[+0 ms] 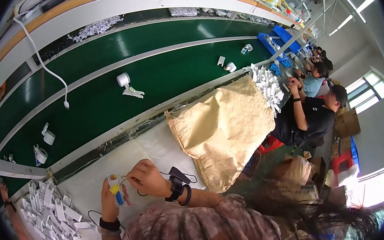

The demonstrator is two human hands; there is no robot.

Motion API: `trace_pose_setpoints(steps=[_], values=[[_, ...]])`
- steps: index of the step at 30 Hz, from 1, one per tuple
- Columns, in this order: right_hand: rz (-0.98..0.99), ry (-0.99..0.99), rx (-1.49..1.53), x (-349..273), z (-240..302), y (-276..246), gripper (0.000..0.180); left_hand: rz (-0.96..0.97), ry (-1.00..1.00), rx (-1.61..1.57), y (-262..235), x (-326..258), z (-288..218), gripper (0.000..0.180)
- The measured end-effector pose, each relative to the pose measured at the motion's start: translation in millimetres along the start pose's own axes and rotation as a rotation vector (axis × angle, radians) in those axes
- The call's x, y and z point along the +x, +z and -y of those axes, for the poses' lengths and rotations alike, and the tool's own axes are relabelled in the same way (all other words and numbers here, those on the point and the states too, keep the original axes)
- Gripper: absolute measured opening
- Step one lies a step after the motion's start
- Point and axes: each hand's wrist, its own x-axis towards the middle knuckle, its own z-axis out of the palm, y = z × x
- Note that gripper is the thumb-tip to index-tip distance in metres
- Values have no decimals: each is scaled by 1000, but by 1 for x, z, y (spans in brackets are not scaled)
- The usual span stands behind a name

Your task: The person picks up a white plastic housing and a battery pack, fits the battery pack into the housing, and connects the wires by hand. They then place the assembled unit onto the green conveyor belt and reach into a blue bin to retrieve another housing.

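Observation:
My left hand [109, 201] is closed around the lower end of a small white plastic part [117, 190] with yellow, blue and reddish bits on its face. Just right of that part, my right hand [148, 178] is closed in a pinch, its fingertips by the part's upper end. Something thin seems to stick out from those fingertips, too small to name. Both hands are over the pale worktop [123, 159], with a dark band on each wrist. A heap of white plastic pieces [54, 211] lies left of my left hand.
Beyond the worktop runs a green conveyor belt [90, 96] carrying several white round-headed parts [123, 80]. A tan sack [221, 127] covers the worktop to the right, beside more white pieces [267, 88]. A co-worker's arm [10, 209] enters at far left; a person in black [310, 115] sits right.

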Motion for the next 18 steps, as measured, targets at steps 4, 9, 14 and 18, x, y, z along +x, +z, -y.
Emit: trace_pose_setpoints(steps=[4,9,14,18], values=[[-44,-19,123,1,-3,5,19,-118,-182,-278,7,1,-13,29],[-80,11,217,8,3,-4,18,19,-219,-206,-8,11,16,26],[-42,-9,184,12,11,-25,16,55,-32,-121,25,2,-18,29],[-42,-41,251,10,19,-25,19,185,57,-21,28,-10,-20,35]])
